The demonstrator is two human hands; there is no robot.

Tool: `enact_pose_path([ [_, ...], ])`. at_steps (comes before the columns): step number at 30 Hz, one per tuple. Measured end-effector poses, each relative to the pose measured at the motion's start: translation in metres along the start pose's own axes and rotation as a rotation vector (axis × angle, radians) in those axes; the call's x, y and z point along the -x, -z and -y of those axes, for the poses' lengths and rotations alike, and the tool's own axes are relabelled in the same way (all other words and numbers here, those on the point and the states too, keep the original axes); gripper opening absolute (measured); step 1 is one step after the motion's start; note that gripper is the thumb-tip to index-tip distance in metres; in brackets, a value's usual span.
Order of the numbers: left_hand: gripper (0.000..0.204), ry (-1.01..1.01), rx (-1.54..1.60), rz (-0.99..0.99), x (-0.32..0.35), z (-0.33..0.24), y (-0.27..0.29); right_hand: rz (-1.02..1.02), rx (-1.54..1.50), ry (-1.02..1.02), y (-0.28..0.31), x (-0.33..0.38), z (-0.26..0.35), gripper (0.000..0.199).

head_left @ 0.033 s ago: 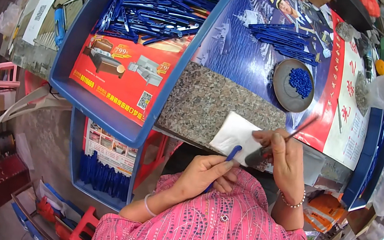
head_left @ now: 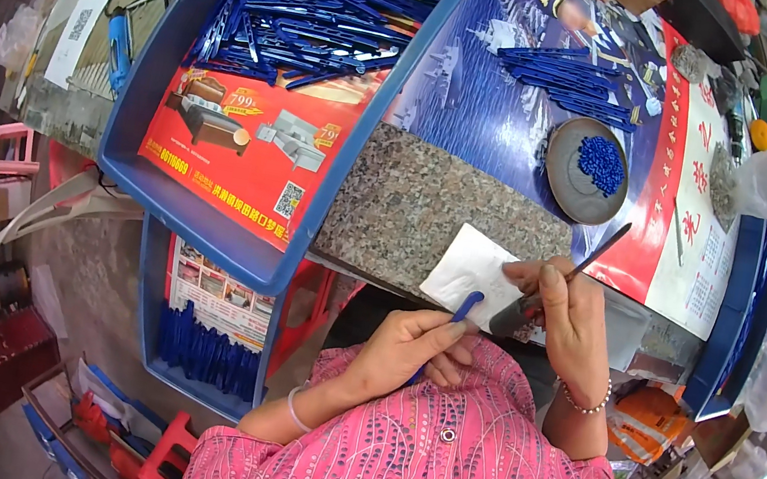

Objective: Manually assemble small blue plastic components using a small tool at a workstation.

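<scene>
- Currently, the left hand (head_left: 416, 349) closes thumb and fingers round one slender blue piece (head_left: 470, 304), its rounded head poking past the fingertips over the white pad
- Just right of that grip, the right hand (head_left: 569, 311) grasps a dark tool (head_left: 602, 249), thin shaft slanting up and away; whether its lower end meets the piece, I cannot tell
- Just beyond the left fingertips, the white pad (head_left: 461, 261) overlaps the edge of the granite slab (head_left: 429, 207); this single piece looks mid-work to me
- Ahead of the right hand, a round dish (head_left: 564, 180) holds many small blue beads (head_left: 601, 166), so plenty of these seem left
- Left of the left hand, a lower tray (head_left: 148, 322) carries a row of blue pieces (head_left: 209, 344)
- Past the dish, a loose bundle of blue strips (head_left: 572, 83) lies on the poster (head_left: 447, 73)
- Farthest ahead and left of both grips, a large blue tray (head_left: 302, 226) bears a thick heap of strips (head_left: 332, 3); which pile is finished and which waits, I cannot judge
</scene>
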State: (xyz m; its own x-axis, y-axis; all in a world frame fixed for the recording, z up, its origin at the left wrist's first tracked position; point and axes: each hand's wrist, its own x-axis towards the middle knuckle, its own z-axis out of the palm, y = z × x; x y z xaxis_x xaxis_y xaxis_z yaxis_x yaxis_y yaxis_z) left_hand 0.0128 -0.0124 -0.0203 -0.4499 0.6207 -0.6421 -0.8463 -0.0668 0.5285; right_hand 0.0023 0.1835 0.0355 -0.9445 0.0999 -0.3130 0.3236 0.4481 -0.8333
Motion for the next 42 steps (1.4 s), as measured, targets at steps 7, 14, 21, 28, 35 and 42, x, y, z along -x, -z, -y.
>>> enact_pose_path([
  [7, 0.029, -0.048, -0.09, 0.057, -0.004, 0.002, 0.005, 0.106, -0.052, -0.026, 0.01, -0.012, -0.004, 0.043],
  [14, 0.023, -0.023, -0.11, -0.004, -0.006, 0.005, 0.004, -0.033, -0.142, 0.446, -0.004, 0.018, 0.011, 0.038],
  [21, 0.021, -0.026, -0.062, 0.048, -0.01, 0.006, 0.007, 0.224, 0.372, 0.505, 0.01, 0.04, 0.022, 0.038],
  [28, 0.026, -0.019, -0.086, 0.021, 0.001, 0.006, 0.002, 0.08, 0.147, 0.628, -0.029, 0.01, -0.003, 0.015],
  [35, 0.021, -0.025, -0.124, 0.023, -0.009, 0.002, 0.005, -0.033, -0.085, 0.33, -0.017, 0.019, -0.005, 0.029],
  [42, 0.027, -0.008, -0.105, 0.071, -0.007, -0.002, 0.007, -0.215, -0.062, 0.309, -0.005, 0.031, -0.007, 0.027],
])
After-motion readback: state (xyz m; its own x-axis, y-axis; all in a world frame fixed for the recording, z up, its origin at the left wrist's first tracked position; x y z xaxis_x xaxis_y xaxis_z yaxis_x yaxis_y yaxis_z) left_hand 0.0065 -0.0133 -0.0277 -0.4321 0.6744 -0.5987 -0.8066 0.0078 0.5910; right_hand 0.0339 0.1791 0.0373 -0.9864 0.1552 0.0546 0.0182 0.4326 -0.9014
